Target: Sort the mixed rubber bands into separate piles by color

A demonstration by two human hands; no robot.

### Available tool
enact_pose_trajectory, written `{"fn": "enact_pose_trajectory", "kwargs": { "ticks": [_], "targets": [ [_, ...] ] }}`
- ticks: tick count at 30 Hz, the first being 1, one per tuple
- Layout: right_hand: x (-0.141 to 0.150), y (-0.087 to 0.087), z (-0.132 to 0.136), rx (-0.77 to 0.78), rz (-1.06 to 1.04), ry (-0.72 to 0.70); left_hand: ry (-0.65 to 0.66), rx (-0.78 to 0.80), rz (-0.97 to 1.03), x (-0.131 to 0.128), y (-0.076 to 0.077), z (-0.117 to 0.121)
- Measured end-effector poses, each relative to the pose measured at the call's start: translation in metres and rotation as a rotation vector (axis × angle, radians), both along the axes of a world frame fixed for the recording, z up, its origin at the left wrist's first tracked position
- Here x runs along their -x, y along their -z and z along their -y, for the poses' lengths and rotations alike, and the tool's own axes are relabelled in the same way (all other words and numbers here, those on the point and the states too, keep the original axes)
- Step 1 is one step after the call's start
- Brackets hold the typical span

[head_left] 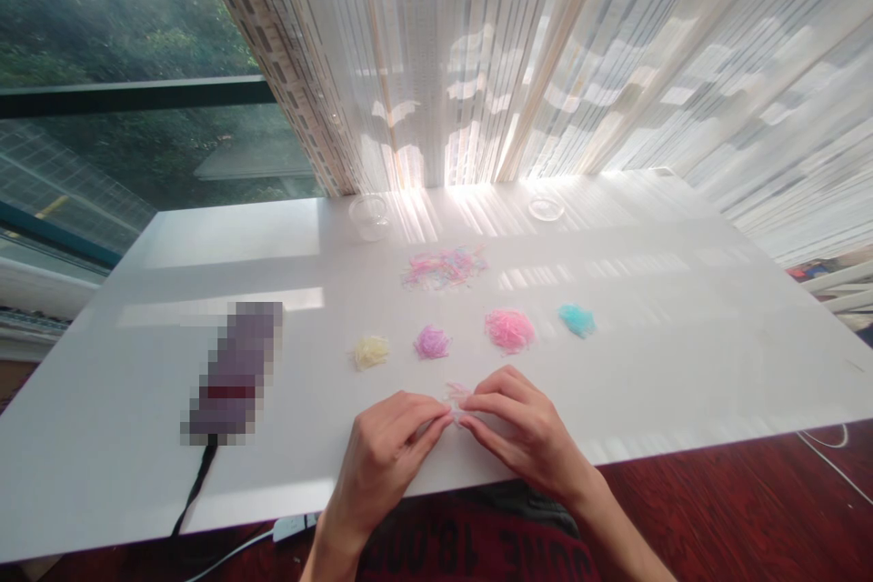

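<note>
My left hand [388, 438] is closed in a pinch low over the near part of the white table [655, 364]. My right hand [528, 423] meets it from the other side, thumb and forefinger drawn together. A few thin pastel strands [456, 392] lie at the fingertips, and a pale bit of them seems caught between both hands; the fingers partly hide it. Beyond the hands, a row of sorted heaps of such strands runs left to right: a yellow heap [371, 352], a purple heap [432, 342], a pink heap [509, 330] and a turquoise heap [576, 320].
A loose mixed-colour pile [446, 267] is spread farther back. Near the curtain [436, 64] stand a clear round tub [369, 216] and a clear lid [546, 210]. On the left lies a blurred-out dark object [235, 368] with a black strap [195, 486]. A white power strip [293, 526] is below the front edge.
</note>
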State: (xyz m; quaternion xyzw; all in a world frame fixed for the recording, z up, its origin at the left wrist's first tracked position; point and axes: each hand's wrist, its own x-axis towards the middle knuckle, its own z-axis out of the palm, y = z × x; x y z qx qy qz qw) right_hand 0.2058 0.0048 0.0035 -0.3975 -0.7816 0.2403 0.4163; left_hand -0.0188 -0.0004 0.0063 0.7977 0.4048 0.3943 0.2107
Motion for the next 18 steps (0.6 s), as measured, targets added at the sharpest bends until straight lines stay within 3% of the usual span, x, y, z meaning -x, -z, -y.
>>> {"fn": "enact_pose_trajectory", "kwargs": {
  "ticks": [18],
  "targets": [
    [0.0019, 0.0005, -0.0009, -0.05, -0.003, -0.011, 0.001, 0.005, 0.006, 0.0014, 0.0036, 0.0022]
  ]
}}
